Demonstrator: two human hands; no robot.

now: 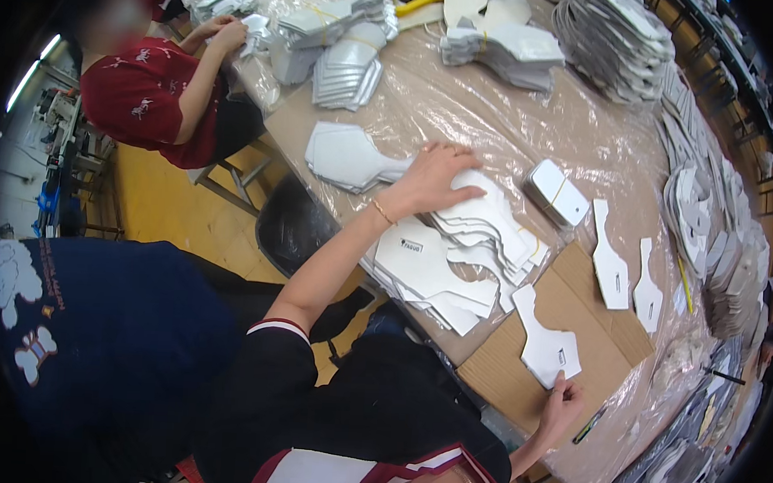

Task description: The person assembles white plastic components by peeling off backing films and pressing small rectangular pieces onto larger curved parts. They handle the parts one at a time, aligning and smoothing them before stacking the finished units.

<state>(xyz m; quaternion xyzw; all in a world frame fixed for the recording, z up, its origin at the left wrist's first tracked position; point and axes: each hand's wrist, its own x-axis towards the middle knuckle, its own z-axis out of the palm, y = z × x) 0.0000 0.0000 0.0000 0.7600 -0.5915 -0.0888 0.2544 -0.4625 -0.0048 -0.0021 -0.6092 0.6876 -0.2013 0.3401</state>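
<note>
My left hand (438, 179) lies with fingers spread on a fanned stack of white cut shoe-upper-like pieces (488, 225). Between the thumb and fingertips of my right hand (561, 410) is the lower edge of a single white cut piece (543, 337) with a small dark printed mark. That piece rests on a flat brown cardboard sheet (502, 366). Close below my left hand sits another pile of white marked pieces (416, 265). A further pile of white pieces (339, 151) lies left of that hand, its narrow ends reaching toward my fingers.
A white rounded box (557, 194) stands beyond the cardboard. Two single marked pieces (610, 275) lie to its right. Banded stacks (347, 69) and tall grey-white piles (615, 44) line the far and right sides. A pen (586, 429) lies near my right hand. A co-worker (149, 98) sits at left.
</note>
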